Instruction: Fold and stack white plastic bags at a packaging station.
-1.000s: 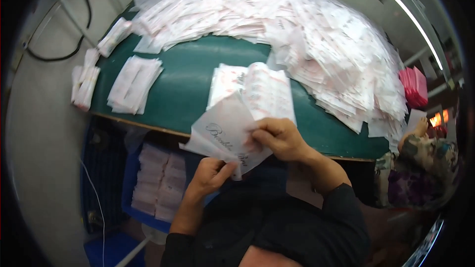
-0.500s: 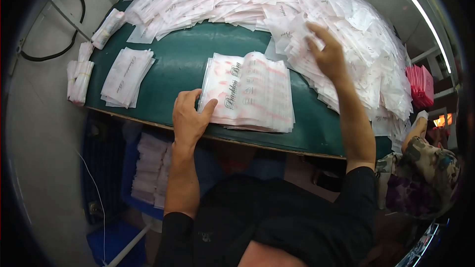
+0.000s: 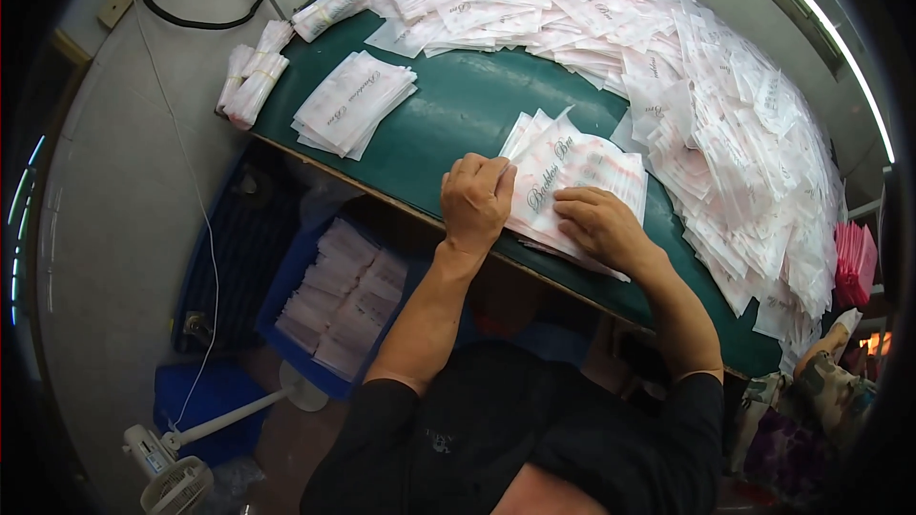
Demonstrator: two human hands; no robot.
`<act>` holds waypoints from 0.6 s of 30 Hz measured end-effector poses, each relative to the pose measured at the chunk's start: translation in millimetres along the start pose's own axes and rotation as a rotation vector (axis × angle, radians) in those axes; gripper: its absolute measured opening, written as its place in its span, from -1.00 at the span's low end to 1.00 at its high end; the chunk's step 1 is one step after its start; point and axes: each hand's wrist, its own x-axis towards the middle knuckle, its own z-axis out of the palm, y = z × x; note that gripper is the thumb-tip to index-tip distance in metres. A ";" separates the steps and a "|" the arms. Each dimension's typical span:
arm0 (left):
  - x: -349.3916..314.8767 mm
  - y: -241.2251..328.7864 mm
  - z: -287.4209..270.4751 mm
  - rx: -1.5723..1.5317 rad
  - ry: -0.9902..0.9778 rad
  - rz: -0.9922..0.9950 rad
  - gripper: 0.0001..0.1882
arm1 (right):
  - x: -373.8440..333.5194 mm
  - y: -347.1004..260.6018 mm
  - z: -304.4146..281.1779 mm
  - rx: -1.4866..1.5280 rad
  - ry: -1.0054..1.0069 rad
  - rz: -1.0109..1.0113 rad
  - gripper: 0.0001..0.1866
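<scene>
My left hand (image 3: 477, 198) pinches the edge of a stack of translucent white bags (image 3: 599, 168). My right hand (image 3: 605, 227) rests loosely on top.

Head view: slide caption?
Left hand at edge, right hand atop a stack of printed bags; bigger heap beyond on green table.

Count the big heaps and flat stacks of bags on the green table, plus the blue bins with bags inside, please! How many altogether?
Big heap: 1
Flat stacks: 2 (left stack, right stack)
Bag-filled blue bin: 1
Total: 4
</scene>
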 end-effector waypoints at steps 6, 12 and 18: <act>-0.1 21.6 -45.9 -0.303 -0.050 0.092 -0.91 | 45.7 -60.0 -18.1 -0.354 0.277 -0.211 -0.60; -40.8 24.1 -122.6 -0.342 -0.155 0.103 -0.90 | 12.7 -95.6 -17.2 -0.039 0.120 -0.226 -0.85; -76.4 32.4 -144.0 -0.467 -0.172 -0.041 -0.90 | 0.9 -144.2 14.6 -0.254 0.361 -0.303 -0.76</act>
